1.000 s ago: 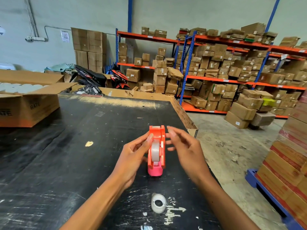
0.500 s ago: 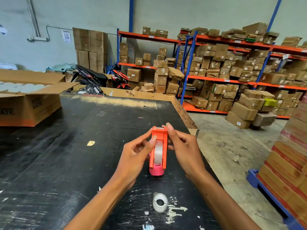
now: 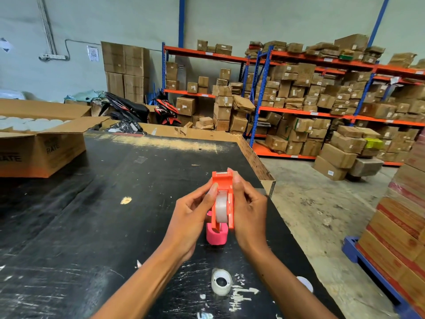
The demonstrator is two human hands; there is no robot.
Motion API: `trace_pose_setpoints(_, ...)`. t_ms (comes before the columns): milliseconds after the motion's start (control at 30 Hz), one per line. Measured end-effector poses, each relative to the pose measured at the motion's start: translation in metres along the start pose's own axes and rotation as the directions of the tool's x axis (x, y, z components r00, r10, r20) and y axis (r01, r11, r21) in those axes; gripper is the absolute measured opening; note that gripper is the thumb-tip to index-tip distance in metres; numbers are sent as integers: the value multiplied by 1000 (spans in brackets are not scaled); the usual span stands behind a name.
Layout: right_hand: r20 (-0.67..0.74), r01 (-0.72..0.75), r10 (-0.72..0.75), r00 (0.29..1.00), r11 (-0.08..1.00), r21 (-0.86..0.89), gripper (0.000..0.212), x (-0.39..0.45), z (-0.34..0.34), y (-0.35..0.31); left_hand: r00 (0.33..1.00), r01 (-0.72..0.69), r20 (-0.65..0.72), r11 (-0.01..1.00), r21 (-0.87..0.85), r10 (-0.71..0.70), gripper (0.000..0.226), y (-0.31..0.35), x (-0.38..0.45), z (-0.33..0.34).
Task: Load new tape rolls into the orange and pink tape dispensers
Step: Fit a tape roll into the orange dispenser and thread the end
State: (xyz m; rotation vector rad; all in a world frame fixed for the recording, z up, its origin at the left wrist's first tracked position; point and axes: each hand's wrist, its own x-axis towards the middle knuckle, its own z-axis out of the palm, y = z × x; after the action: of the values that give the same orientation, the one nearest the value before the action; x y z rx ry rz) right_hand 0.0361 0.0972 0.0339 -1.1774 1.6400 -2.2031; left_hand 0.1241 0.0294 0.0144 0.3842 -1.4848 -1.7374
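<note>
I stand at a scuffed black table [image 3: 96,215]. At one o'clock, orange-and-blue racking [image 3: 259,107] holds cardboard boxes against a pale green wall [image 3: 115,21]; grey concrete floor [image 3: 310,203] at three o'clock.

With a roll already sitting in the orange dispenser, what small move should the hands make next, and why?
Probably draw the tape's free end up to the cutter at the top. Both hands, left hand and right hand, pinch the orange dispenser, and its clear roll sits in the frame, while no tape is visibly threaded over the top.

Both hands, left hand [image 3: 192,217] and right hand [image 3: 249,212], grip the orange dispenser [image 3: 224,194] upright near the desk's [image 3: 92,226] right edge; a clear roll [image 3: 221,209] sits inside.
</note>
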Motion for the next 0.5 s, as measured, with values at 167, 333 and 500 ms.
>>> trace_pose_setpoints(167, -4, 14, -14, 1000, 999, -36, 21, 3, 4, -4, 1000, 0, 23, 1000, -21, 1, 46, 0, 0, 0)
trace_pose_setpoints(333, 68, 12, -6, 998, 995, -96, 28, 9, -6, -7, 999, -38, -11, 999, -14, 38, 44, 6, 3, -4)
trace_pose_setpoints(500, -9, 70, -72, 997, 991, -117, 18, -6, -5, 1, 999, -17, -31, 1000, -19, 16, 41, 3, 1, 0)
